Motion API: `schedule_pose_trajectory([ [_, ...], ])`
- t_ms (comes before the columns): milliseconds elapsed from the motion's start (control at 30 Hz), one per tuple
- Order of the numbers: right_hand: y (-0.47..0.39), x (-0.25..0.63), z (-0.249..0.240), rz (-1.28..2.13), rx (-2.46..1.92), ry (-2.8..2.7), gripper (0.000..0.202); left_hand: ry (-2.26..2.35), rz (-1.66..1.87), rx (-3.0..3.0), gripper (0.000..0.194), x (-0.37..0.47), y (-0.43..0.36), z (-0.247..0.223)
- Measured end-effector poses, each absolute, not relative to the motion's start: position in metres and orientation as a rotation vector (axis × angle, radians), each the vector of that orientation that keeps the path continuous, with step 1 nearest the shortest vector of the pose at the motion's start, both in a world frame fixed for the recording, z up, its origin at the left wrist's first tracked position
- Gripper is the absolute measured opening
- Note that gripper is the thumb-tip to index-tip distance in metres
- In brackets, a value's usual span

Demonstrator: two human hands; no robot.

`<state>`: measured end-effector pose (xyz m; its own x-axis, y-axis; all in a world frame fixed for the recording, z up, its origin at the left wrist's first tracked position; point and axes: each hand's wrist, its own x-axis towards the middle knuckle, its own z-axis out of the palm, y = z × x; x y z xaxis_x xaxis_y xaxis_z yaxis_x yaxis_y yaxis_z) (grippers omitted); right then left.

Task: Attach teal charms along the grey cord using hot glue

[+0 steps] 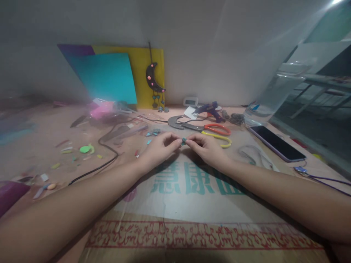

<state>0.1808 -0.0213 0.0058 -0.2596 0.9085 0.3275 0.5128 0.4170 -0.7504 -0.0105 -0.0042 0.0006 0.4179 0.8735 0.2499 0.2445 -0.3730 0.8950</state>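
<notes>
A small teal piece [183, 140] is pinched between the fingertips of both hands at the middle of the table. My left hand [164, 146] holds its left side, and my right hand [204, 146] holds its right side. Just behind lie scissors [192, 126] with one orange and one yellow handle, beside a grey crescent [175, 122]. More small teal pieces [155, 132] rest behind my left hand. Under both hands spreads a pale sheet [175, 208] with green characters.
A dark crescent ornament [153, 78] leans on a yellow board [142, 80] at the back. Phone [276, 143] and clear container [257, 113] stand right. Scraps and a black cable [94, 170] lie left. A purple glue gun [211, 109] sits behind the scissors.
</notes>
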Motion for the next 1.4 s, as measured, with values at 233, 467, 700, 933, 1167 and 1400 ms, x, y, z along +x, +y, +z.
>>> schedule_pose_trajectory([
  [233, -0.0231, 0.1803, 0.0071, 0.634, -1.241, -1.943, 0.025, 0.975, 0.968, 1.899, 0.025, -0.0110, -0.0043, 0.0004],
  [467, -0.0235, 0.1816, 0.0081, 0.683, -1.223, -1.930, 0.024, 1.045, 0.988, 1.856, 0.023, -0.0098, -0.0054, 0.0020],
  [700, -0.0253, 0.1865, 0.0122, 0.383, -1.207, -1.955, 0.014, 1.081, 0.969, 1.941, 0.020, -0.0094, -0.0054, 0.0027],
  [933, -0.0264, 0.1864, 0.0141, 0.333, -1.113, -1.993, 0.018, 1.044, 0.895, 2.010, 0.018, -0.0094, -0.0083, 0.0036],
  [1167, -0.0263, 0.1850, 0.0119, 0.519, -1.156, -1.926, 0.016, 1.026, 0.875, 2.020, 0.018, -0.0090, -0.0095, 0.0021],
  [1400, -0.0275, 0.1837, 0.0097, 0.707, -1.131, -1.924, 0.023, 1.015, 0.912, 2.022, 0.017, -0.0088, -0.0087, 0.0042],
])
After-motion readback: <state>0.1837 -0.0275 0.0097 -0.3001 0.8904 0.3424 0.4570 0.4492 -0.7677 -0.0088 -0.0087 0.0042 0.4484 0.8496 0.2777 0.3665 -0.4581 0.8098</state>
